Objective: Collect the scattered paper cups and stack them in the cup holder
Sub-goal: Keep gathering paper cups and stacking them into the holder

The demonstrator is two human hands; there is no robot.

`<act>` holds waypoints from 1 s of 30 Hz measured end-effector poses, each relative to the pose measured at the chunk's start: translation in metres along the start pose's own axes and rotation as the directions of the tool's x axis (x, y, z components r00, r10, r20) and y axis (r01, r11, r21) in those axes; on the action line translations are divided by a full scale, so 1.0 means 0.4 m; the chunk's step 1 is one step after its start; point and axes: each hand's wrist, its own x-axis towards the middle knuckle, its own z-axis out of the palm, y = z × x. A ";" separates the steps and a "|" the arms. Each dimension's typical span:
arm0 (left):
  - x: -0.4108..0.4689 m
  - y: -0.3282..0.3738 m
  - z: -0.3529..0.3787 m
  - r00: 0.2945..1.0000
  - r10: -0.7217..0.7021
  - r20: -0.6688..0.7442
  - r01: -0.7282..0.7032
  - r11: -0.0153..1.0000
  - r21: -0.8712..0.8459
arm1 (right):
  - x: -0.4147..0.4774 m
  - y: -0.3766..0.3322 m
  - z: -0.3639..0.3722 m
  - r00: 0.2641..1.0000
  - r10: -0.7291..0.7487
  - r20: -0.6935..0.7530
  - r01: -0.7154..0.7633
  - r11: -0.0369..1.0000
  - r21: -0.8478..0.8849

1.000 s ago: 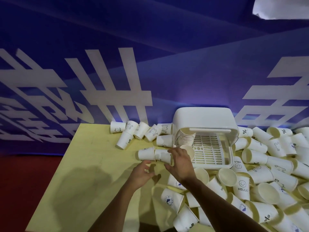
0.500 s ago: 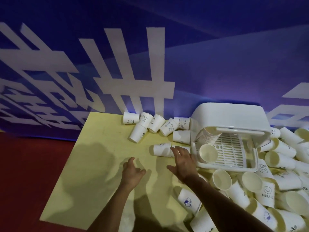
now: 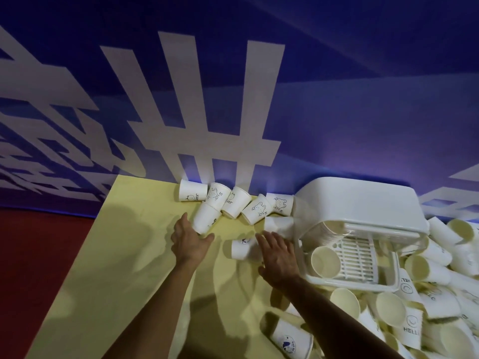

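On the yellow surface [image 3: 124,260], just left of the white cup holder [image 3: 363,203], the left hand [image 3: 190,240] spreads open at one lying paper cup [image 3: 206,219] while the right hand [image 3: 278,251], fingers straight, overlaps another cup [image 3: 241,249], gripping nothing.

White printed cups [image 3: 256,209], yellow table [image 3: 124,255], blue white-striped backdrop [image 3: 337,112]

A blue backdrop [image 3: 363,99] with large white strokes [image 3: 215,141] stood behind a pale yellow tabletop [image 3: 124,255]. Red floor [image 3: 39,255] lay to the left. Light was dim, with a violet glow along the backdrop's base.
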 end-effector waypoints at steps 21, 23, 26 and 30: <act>-0.014 0.024 0.067 0.987 -0.118 0.113 0.133 0.981 -0.142 | -0.042 -0.031 -0.030 0.991 0.110 -0.076 -0.072 0.918 0.390; -0.040 0.029 0.071 0.984 -0.123 0.127 0.140 0.981 -0.134 | -0.052 -0.030 -0.046 0.987 0.144 -0.066 -0.098 0.886 0.454; -0.073 0.025 0.069 0.984 -0.095 0.148 0.120 0.978 -0.172 | -0.067 -0.034 -0.077 0.973 0.211 -0.092 -0.129 0.831 0.541; -0.109 0.011 0.043 0.990 -0.058 0.131 0.083 0.976 -0.199 | -0.099 -0.053 -0.105 0.955 0.265 -0.131 -0.109 0.727 0.678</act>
